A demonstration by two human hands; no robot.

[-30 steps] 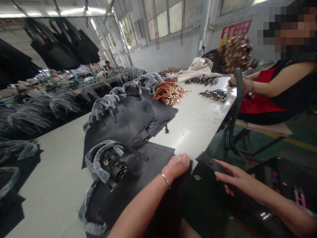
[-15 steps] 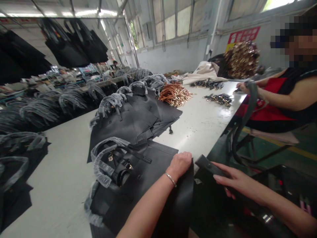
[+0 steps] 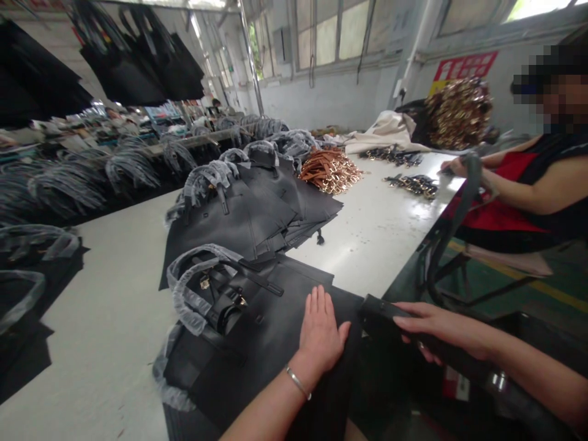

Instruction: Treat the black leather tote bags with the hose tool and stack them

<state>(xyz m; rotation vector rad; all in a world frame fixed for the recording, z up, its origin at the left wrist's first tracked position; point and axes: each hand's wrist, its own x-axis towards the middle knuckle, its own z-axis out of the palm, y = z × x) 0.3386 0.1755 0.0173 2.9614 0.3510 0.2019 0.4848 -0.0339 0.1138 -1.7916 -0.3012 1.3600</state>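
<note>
pale table bears brown straps; left hand flat on black bag, right hand gripping dark tool.

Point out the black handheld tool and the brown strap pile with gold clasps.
Black handheld tool (image 3: 381, 315), head view: blunt front end.
Brown strap pile with gold clasps (image 3: 329, 170), head view: pile's centre.

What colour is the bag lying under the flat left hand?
The bag is plain black, best seen in the head view.
</note>
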